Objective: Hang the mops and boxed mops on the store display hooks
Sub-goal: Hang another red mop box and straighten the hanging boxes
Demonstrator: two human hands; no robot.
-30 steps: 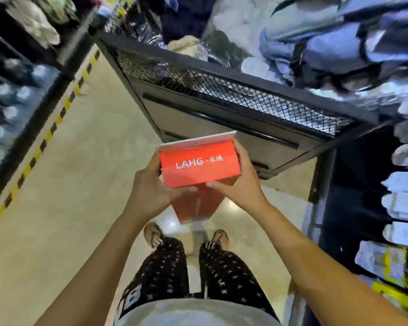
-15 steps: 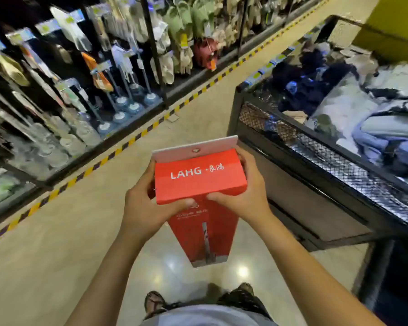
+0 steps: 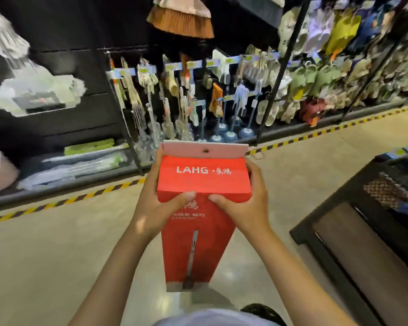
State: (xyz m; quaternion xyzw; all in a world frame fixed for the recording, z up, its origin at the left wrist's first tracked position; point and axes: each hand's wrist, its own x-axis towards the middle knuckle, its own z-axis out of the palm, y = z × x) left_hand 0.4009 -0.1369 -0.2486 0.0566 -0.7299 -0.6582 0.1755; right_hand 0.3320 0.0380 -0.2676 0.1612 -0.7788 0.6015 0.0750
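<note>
A long red boxed mop point(image 3: 198, 243), lettered LAHG in white, hangs upright in front of me with a pale hang tab and its hole at the top. My left hand point(image 3: 156, 203) grips its left side and my right hand point(image 3: 245, 205) its right, thumbs on the front face. Across the aisle stands a dark display rack point(image 3: 174, 95) whose hooks carry brushes, plungers and cleaning tools. Wrapped mops point(image 3: 76, 163) lie on its low shelf at left.
A brown broom head point(image 3: 181, 20) hangs overhead. Slippers point(image 3: 327, 74) fill the racks to the right. A black mesh bin point(image 3: 375, 208) stands close at my right. A yellow-black floor stripe point(image 3: 80, 198) runs along the shelf base, with beige floor between.
My view has swung left and up, from the mesh bin toward the rack of hanging cleaning tools. Both hands keep the same hold on the red box, now raised in front of the rack.
</note>
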